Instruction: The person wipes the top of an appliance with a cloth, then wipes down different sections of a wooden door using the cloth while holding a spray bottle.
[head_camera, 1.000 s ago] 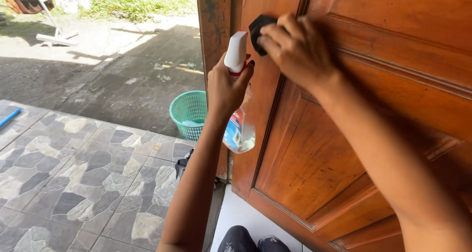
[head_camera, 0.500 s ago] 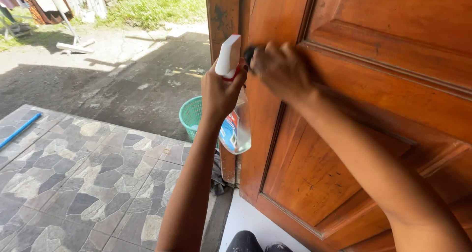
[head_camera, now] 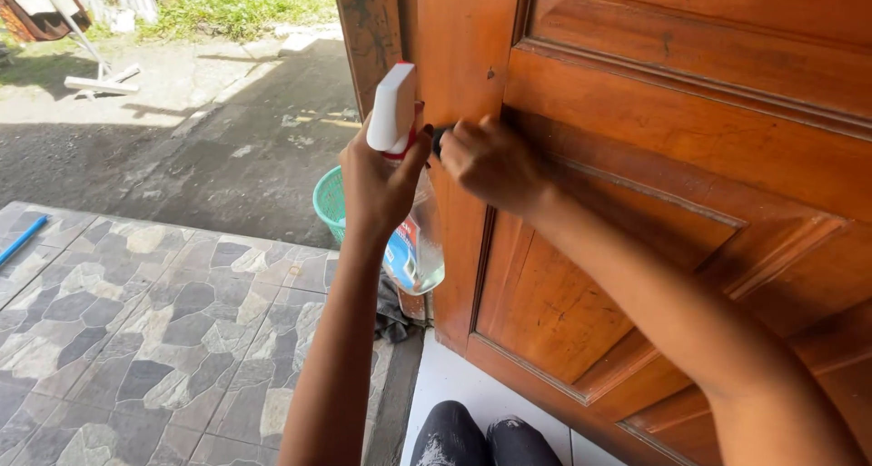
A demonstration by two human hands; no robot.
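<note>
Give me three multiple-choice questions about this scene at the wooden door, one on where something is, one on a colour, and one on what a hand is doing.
1. Where is the green plastic basket?
A. On the ground outside, behind the left forearm
B. Hanging on the door
C. On the person's knees

2. What colour is the head of the clear plastic spray bottle?
A. Black
B. White
C. Yellow

3. What is the right hand doing?
A. Hanging free
B. Resting flat on the patterned stone-tile floor
C. Pressing a small dark object against the brown wooden door

Answers:
1 A, the basket sits on the ground past the doorway.
2 B, the sprayer head is white above a red collar.
3 C, its closed fingers hold the dark object to the door edge, while the left hand grips the bottle.
</note>
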